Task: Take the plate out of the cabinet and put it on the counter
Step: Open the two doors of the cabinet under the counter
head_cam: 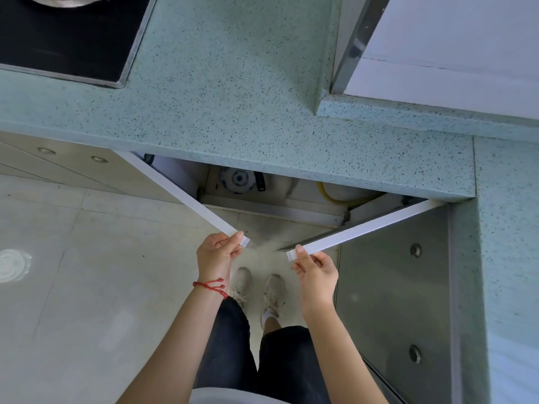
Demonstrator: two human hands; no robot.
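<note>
A blue-and-white plate [237,181] lies on the cabinet floor, partly hidden under the edge of the speckled green counter [233,91]. Both cabinet doors stand swung out toward me. My left hand [218,253] grips the free end of the left cabinet door [180,191]. My right hand [316,271] grips the free end of the right cabinet door [361,228]. Both hands are well in front of the plate.
A black hob [67,39] is set into the counter at the top left. Inside the cabinet are a yellow hose [328,193], a white container [347,191] and a black handle [260,182]. A steel panel [393,287] stands at the right. My feet [256,290] are on the tiled floor.
</note>
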